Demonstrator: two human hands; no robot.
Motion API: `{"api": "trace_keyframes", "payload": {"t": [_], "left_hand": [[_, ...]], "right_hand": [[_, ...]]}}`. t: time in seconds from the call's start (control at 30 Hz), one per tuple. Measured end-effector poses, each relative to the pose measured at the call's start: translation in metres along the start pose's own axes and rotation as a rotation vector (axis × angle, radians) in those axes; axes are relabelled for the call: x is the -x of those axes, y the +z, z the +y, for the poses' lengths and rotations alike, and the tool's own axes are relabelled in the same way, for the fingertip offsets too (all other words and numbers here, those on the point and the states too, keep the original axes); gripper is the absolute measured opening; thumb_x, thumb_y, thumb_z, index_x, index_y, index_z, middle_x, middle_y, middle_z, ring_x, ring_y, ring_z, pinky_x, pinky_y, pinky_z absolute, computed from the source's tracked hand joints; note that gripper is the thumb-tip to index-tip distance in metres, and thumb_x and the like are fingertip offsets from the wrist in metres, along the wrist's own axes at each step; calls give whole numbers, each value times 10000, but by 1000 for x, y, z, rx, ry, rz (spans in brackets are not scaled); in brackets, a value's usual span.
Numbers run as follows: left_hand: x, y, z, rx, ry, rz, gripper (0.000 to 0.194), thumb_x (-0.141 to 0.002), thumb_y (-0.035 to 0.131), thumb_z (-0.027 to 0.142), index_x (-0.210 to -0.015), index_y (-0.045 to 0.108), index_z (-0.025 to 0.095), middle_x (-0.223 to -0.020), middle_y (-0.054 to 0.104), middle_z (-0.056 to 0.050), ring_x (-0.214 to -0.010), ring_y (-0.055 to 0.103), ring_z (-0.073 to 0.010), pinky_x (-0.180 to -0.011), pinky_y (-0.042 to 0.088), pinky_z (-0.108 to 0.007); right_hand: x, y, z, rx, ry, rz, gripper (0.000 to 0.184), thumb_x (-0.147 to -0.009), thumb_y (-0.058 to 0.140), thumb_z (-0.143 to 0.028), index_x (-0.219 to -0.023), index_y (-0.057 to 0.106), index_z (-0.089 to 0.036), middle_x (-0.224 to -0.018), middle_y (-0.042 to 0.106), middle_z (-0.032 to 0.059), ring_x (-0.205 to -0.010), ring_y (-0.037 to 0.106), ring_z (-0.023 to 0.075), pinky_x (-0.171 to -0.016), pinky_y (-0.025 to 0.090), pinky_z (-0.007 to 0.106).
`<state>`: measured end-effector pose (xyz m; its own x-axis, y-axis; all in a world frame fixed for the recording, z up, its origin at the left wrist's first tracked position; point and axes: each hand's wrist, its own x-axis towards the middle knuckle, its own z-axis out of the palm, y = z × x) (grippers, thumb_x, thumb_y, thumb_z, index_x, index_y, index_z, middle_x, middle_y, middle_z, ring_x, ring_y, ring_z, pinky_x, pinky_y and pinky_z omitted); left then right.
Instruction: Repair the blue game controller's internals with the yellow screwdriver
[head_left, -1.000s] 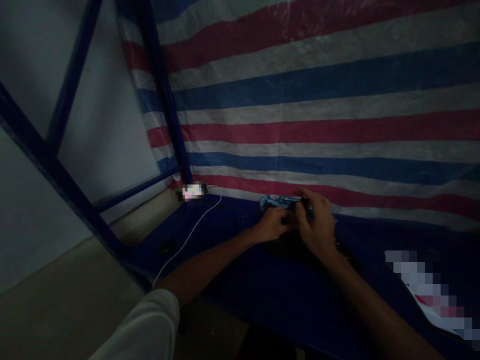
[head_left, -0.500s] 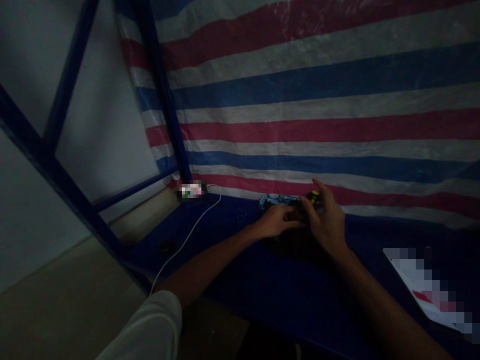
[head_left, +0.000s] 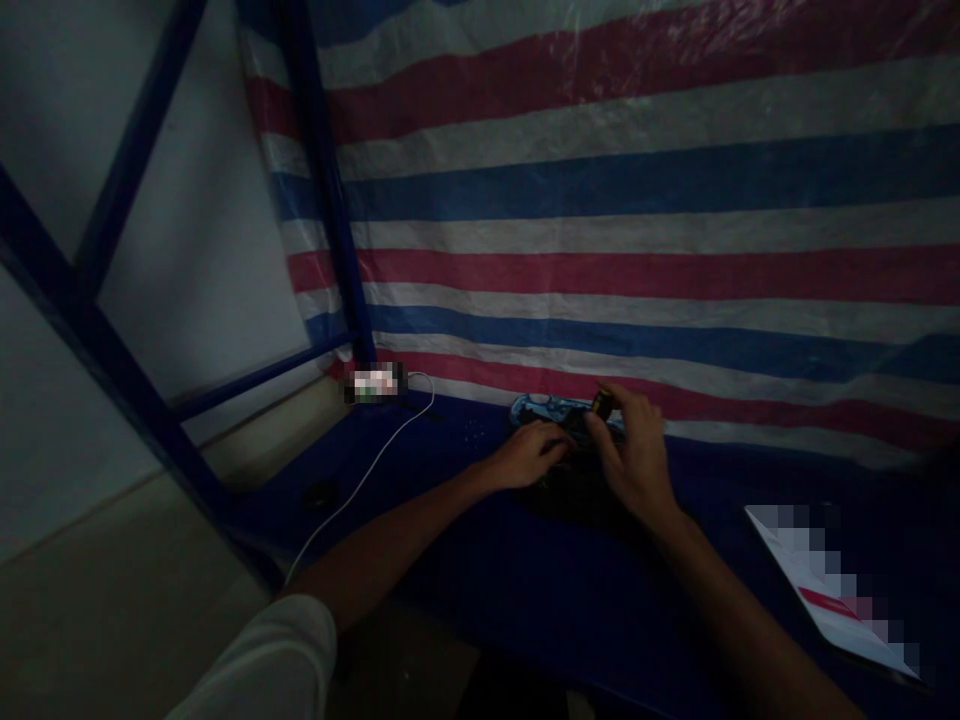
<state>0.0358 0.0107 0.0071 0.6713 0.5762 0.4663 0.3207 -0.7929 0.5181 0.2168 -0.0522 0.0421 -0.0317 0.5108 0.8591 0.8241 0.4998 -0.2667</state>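
My right hand (head_left: 637,455) pinches a small black-and-yellow object (head_left: 601,404) between thumb and fingers; it looks like a battery, though the dim light hides its details. Beside it, my left hand (head_left: 529,455) is closed, its fingers curled at a dark object (head_left: 562,490) on the blue tabletop (head_left: 465,560). What the left fingers grip is too dark to make out. Just behind both hands lies a light-blue and black patterned thing (head_left: 551,408), partly covered by the hands.
A phone-like device with a blurred lit screen (head_left: 375,382) stands at the back left, trailing a white cable (head_left: 375,475). A small dark item (head_left: 321,495) lies near the left edge. A white sheet-like thing (head_left: 817,590) lies at right. Striped sheeting (head_left: 637,270) hangs behind; blue frame bars (head_left: 120,350) stand left.
My right hand has turned and shifted slightly left and down, with the black-and-yellow object tilting in its fingers. My left hand remains at the dark object. The view has shifted a little.
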Motion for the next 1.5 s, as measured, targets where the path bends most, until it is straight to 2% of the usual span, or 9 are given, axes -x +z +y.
{"api": "trace_keyframes", "payload": {"t": [0.13,0.33,0.53,0.73,0.9,1.07,1.27,1.4,1.5], "left_hand": [[1,2,1,-22,6,-14,239,-982,537,103,-1100,730,181,-1049,749,-44,-1051,647,-189,-984,479,-322],[2,0,4,-66,-12,-28,236,-965,552,103,-1094,731,187,-1055,735,-43,-1038,630,-188,-985,473,-326],[4,2,-1,-56,12,-30,223,-977,548,130,-1093,729,188,-1067,738,-43,-1065,617,-197,-997,464,-331],[5,2,3,-81,4,-37,224,-969,564,122,-1104,727,193,-1084,730,-47,-1067,616,-198,-986,465,-323],[6,3,5,-96,38,-28,214,-985,550,145,-1092,729,193,-1101,731,-52,-1081,606,-200,-1010,453,-326],[7,1,9,-153,47,-39,208,-997,551,174,-1107,727,187,-1117,727,-54,-1095,582,-214,-1027,440,-347],[7,0,11,-151,17,-30,198,-995,567,200,-1115,724,190,-1126,733,-50,-1110,578,-224,-1041,434,-374],[7,2,10,-153,6,-37,192,-995,576,224,-1105,732,201,-1117,731,-48,-1102,581,-224,-1033,438,-377],[8,2,9,-141,11,-39,187,-995,579,223,-1100,733,205,-1120,733,-44,-1106,583,-223,-1037,436,-381]], "right_hand": [[2,-1,-1,-41,38,66,429,-963,607,-446,-1339,593,-241,-1147,612,122,-1021,606,279,-886,531,457],[5,-2,-3,-126,118,43,442,-996,516,-335,-1430,494,-253,-1286,640,118,-1089,653,261,-950,536,468],[4,-1,-5,-31,43,98,390,-936,646,-426,-1270,599,-231,-1179,629,130,-1117,593,307,-958,509,506],[9,3,-2,-66,54,98,381,-991,521,-319,-1359,520,-222,-1255,623,137,-1166,583,300,-998,481,521],[7,3,0,-14,45,161,383,-925,661,-424,-1234,577,-214,-1150,631,124,-1103,575,307,-967,479,508],[8,1,-2,-57,71,133,378,-975,521,-302,-1341,522,-207,-1240,618,138,-1155,585,294,-994,470,504],[9,4,-1,2,70,113,397,-943,616,-398,-1294,569,-218,-1202,655,144,-1132,603,327,-981,484,558],[14,7,0,-133,195,131,518,-929,632,-386,-1395,471,-229,-1329,638,158,-1128,667,306,-948,544,526],[16,8,-2,-209,292,151,570,-881,693,-391,-1377,457,-235,-1285,665,145,-1014,721,280,-860,593,477]]}}
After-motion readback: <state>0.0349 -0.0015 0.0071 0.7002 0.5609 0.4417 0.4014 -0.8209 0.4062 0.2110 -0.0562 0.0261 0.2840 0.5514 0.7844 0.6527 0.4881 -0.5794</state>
